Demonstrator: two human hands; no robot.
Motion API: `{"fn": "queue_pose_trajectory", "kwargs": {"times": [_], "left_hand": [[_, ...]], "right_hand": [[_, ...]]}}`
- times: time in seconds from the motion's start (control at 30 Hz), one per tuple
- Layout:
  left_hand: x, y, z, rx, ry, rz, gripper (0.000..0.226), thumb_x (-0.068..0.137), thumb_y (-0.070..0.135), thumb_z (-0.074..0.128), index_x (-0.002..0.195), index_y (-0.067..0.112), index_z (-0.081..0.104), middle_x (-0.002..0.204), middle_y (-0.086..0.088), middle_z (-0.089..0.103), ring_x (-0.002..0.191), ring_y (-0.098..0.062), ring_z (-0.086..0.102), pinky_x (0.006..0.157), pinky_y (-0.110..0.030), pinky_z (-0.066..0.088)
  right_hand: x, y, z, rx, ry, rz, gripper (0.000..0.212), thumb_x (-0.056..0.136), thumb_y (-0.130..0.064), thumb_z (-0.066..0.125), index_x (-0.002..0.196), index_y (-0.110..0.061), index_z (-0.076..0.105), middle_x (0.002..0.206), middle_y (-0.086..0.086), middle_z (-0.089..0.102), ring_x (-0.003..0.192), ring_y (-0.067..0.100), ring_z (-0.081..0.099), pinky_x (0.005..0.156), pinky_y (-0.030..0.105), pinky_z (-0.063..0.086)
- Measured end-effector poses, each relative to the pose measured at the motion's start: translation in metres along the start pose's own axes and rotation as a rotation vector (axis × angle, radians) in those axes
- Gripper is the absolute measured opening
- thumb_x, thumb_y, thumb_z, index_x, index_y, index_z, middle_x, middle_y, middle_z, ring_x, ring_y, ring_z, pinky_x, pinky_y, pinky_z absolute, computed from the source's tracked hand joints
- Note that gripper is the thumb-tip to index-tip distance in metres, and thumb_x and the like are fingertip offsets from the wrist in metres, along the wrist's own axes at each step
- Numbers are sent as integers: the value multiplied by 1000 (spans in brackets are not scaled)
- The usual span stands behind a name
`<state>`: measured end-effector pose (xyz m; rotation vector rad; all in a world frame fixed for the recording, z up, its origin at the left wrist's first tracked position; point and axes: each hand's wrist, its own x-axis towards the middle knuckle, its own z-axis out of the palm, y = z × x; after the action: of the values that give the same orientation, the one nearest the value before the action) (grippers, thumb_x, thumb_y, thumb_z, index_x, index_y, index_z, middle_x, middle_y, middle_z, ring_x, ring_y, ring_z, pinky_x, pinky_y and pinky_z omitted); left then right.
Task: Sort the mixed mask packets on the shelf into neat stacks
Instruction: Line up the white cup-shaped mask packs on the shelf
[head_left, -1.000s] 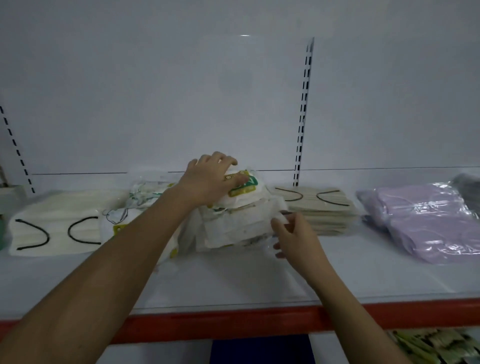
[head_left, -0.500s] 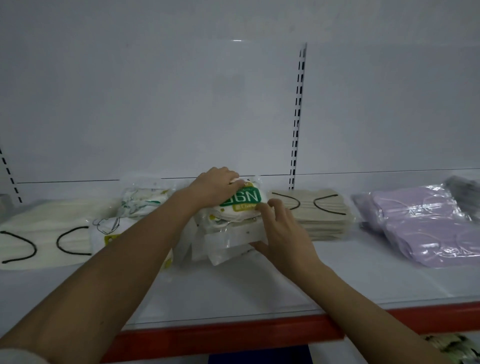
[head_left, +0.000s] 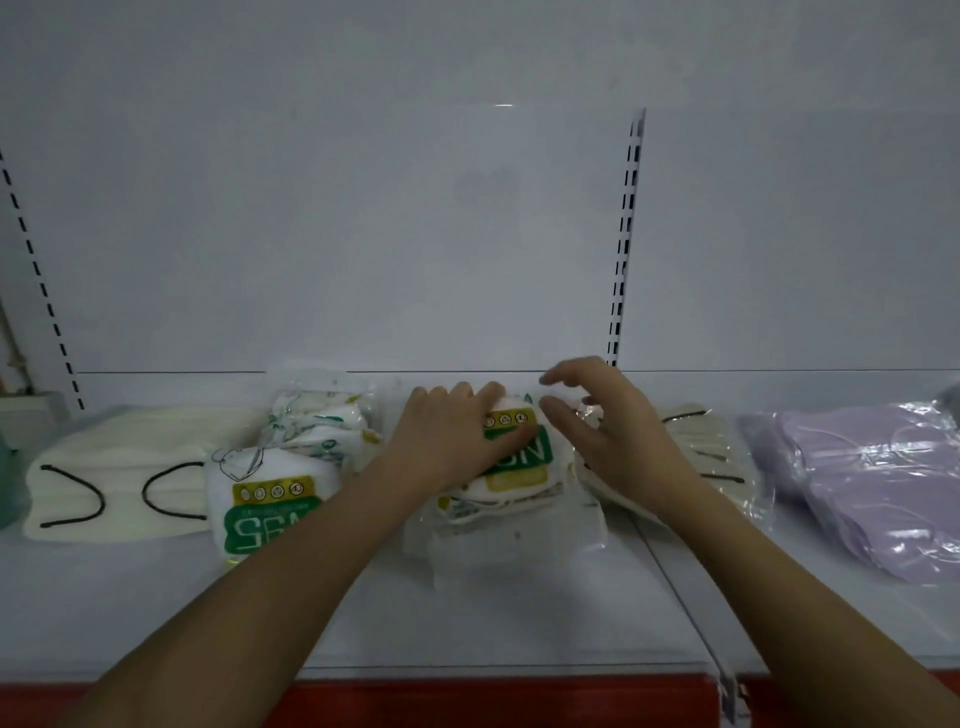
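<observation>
A stack of white mask packets with green labels (head_left: 519, 465) lies mid-shelf, with loose clear wrappers sticking out under it. My left hand (head_left: 452, 439) presses flat on top of this stack. My right hand (head_left: 610, 431) is at the stack's right side, fingers spread and loosely bent, fingertips near a clear packet edge. Another green-label packet (head_left: 265, 501) lies to the left, with a messy pile of similar packets (head_left: 322, 415) behind it. Further out are cream masks with black loops (head_left: 114, 480), beige masks with black loops (head_left: 714, 444) and lilac packets (head_left: 872, 480).
The white shelf (head_left: 519, 613) has a red front edge (head_left: 467, 701) and a white back wall. A slotted upright (head_left: 626, 234) stands behind the right hand. A greenish object (head_left: 8, 478) shows at the far left edge.
My right hand moved from the front of the middle stack up to its right side and spread its fingers. My left hand stayed pressed on top of the stack.
</observation>
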<state>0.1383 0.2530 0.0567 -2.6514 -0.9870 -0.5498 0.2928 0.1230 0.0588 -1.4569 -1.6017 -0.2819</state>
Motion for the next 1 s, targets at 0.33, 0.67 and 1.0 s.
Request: {"fn": "queue_pose_trajectory", "kwargs": {"times": [0.33, 0.67, 1.0], "left_hand": [[-51, 17, 18, 134, 339, 87, 77, 87, 72, 28, 131, 16, 55, 99, -7, 63, 83, -28, 58, 77, -45, 44], [-63, 25, 15, 120, 381, 103, 76, 82, 72, 38, 131, 17, 59, 101, -7, 63, 89, -29, 59, 80, -48, 46], [-69, 26, 20, 115, 396, 65, 75, 81, 71, 45, 132, 18, 58, 107, -8, 64, 95, -29, 60, 86, -49, 44]], "right_hand": [[-15, 9, 26, 222, -314, 174, 36, 94, -32, 63, 129, -31, 54, 128, -12, 45, 115, 7, 54, 89, 27, 57], [41, 28, 29, 127, -137, 301, 32, 105, -30, 41, 123, -15, 63, 118, -2, 65, 107, 14, 59, 88, 27, 46], [80, 21, 63, -173, -672, 161, 47, 103, -49, 39, 118, -13, 64, 105, 1, 64, 94, 17, 57, 84, 33, 43]]}}
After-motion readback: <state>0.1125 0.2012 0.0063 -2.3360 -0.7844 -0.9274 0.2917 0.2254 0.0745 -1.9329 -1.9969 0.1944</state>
